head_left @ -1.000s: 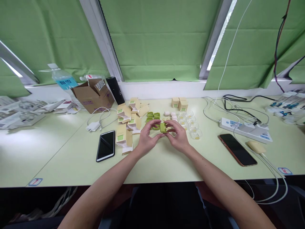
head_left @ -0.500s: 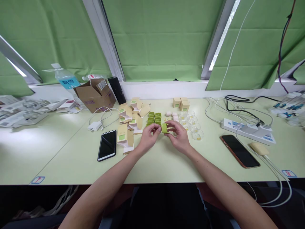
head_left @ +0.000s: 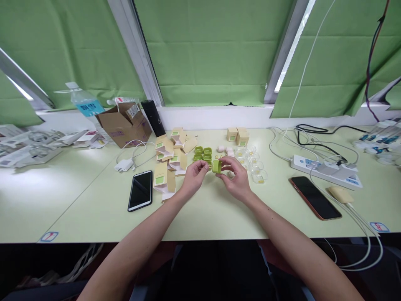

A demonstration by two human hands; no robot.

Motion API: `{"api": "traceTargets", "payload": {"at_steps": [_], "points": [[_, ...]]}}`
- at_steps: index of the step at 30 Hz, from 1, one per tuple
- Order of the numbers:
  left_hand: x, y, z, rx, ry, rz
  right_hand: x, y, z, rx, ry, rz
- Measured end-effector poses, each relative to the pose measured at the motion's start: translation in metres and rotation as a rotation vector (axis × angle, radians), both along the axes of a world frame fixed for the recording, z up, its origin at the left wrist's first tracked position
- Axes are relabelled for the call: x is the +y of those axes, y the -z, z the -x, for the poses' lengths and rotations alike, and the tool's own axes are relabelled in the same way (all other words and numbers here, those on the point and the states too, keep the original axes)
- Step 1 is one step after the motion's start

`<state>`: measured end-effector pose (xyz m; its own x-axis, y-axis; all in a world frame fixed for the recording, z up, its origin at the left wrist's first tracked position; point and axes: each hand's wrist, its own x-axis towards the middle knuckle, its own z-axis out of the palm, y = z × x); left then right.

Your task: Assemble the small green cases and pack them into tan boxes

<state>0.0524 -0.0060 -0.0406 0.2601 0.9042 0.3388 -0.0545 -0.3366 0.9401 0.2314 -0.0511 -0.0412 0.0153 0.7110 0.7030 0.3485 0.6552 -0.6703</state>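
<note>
My right hand [head_left: 234, 177] grips a small green square case [head_left: 216, 166] between thumb and fingers, above the table. My left hand [head_left: 196, 174] is pinched just left of it, on a tiny yellowish piece [head_left: 210, 166] whose kind I cannot make out. Behind my hands several more green cases [head_left: 198, 149] stand in rows. Small gold-coloured bits [head_left: 218, 156] and pale pink pieces [head_left: 221, 149] lie beyond the held case. To the right of them are several clear plastic covers [head_left: 257, 167] with yellow marks.
Opened cardboard boxes [head_left: 161, 177] lie left of my hands, and two closed boxes [head_left: 232, 134] stand at the back. One phone [head_left: 140, 190] lies to the left, another phone [head_left: 315, 197] to the right near a power strip [head_left: 326, 172] with cables. A brown carton [head_left: 125, 129] sits back left.
My left hand has drawn slightly left, away from the green case, showing the tiny yellowish piece between them. The right hand still holds the case, now turned a little.
</note>
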Motion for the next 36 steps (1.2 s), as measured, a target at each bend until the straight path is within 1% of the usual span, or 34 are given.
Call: {"api": "traceTargets", "payload": {"at_steps": [4,7,10,14,17,23,28,32,36], "points": [[0.006,0.007,0.004,-0.048,0.038,-0.017,0.0,0.0,-0.003,-0.066,0.043,-0.059],[0.007,0.01,0.008,-0.057,0.076,-0.111,0.0,0.002,-0.004,-0.127,0.078,-0.11],[0.004,0.011,0.01,0.01,0.09,-0.219,0.0,0.004,-0.003,-0.185,0.066,-0.158],[-0.001,0.011,0.008,0.113,0.082,-0.291,0.0,0.005,-0.003,-0.235,0.059,-0.192],[-0.003,0.011,0.006,0.142,0.052,-0.306,0.001,0.005,-0.003,-0.254,0.065,-0.206],[-0.001,0.014,0.004,0.13,0.006,-0.32,0.001,0.006,-0.004,-0.296,0.091,-0.245],[-0.001,0.015,0.004,0.113,0.002,-0.321,0.001,0.008,-0.002,-0.304,0.105,-0.247],[-0.002,0.012,0.004,0.098,0.007,-0.32,0.001,0.008,-0.002,-0.286,0.081,-0.261],[-0.003,0.011,0.003,0.102,0.006,-0.325,0.002,0.009,-0.003,-0.279,0.06,-0.244]]}}
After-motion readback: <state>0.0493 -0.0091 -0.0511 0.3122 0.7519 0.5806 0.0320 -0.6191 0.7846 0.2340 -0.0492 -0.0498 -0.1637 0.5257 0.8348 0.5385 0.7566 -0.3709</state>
